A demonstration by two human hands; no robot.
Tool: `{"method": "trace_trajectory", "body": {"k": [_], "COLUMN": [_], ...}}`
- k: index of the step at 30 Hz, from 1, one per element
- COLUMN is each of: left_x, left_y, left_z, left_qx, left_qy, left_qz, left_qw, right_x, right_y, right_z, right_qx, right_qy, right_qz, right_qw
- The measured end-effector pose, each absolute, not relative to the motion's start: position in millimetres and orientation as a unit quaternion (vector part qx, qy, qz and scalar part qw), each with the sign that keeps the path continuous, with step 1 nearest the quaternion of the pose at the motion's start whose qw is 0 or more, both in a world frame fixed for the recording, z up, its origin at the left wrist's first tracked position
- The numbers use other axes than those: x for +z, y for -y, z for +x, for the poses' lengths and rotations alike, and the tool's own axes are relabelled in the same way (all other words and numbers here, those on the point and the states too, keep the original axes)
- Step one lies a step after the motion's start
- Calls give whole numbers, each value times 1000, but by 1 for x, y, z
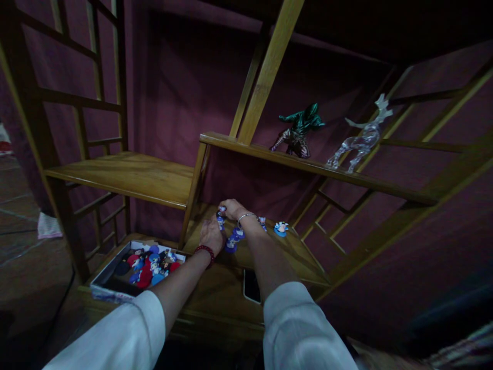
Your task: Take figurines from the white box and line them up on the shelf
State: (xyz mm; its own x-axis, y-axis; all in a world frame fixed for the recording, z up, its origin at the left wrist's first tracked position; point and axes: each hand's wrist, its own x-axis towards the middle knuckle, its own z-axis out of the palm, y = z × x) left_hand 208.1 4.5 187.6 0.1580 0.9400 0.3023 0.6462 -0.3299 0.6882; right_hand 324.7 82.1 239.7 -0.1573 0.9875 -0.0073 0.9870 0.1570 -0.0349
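Note:
My right hand (pixel 233 208) reaches into the lower shelf space, its fingertips closed on the top of a small figurine (pixel 221 220). Beside that figurine is my left hand (pixel 213 235), fingers stretched out along its left side; whether they touch it is hard to see. Just right of my left hand stand purple-based figurines (pixel 231 241) on the wooden shelf board (pixel 200 226). Past my right wrist, another small figurine (pixel 262 222) is partly hidden by the forearm. Farther right sits a figurine with a blue base (pixel 281 228).
An open box (pixel 100 293) of several small figurines stands at the left. A phone (pixel 252 285) lies under my right forearm. On the upper shelf (pixel 246 146) are a crouching green figure (pixel 302 128) and a clear deer (pixel 360 139). Wooden lattice sides (pixel 82 105) frame the shelves.

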Motion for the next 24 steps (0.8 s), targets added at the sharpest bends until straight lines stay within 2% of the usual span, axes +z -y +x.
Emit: {"method": "trace_trajectory", "body": {"k": [14,20,24], "left_x": [186,187,186], "left_y": [-6,-5,-5], "left_z": [211,210,210], "left_qx": [350,344,346], "left_qy": [-557,-555,-557], "left_qz": [726,731,726], "left_qw": [199,199,206], "right_x": [239,238,244], "right_y": [-81,-78,-71], "right_z": [338,336,339], "right_qx": [5,5,23], "right_qy": [737,738,743], "right_qz": [-675,-675,-668], "right_qw": [-30,-16,37]}}
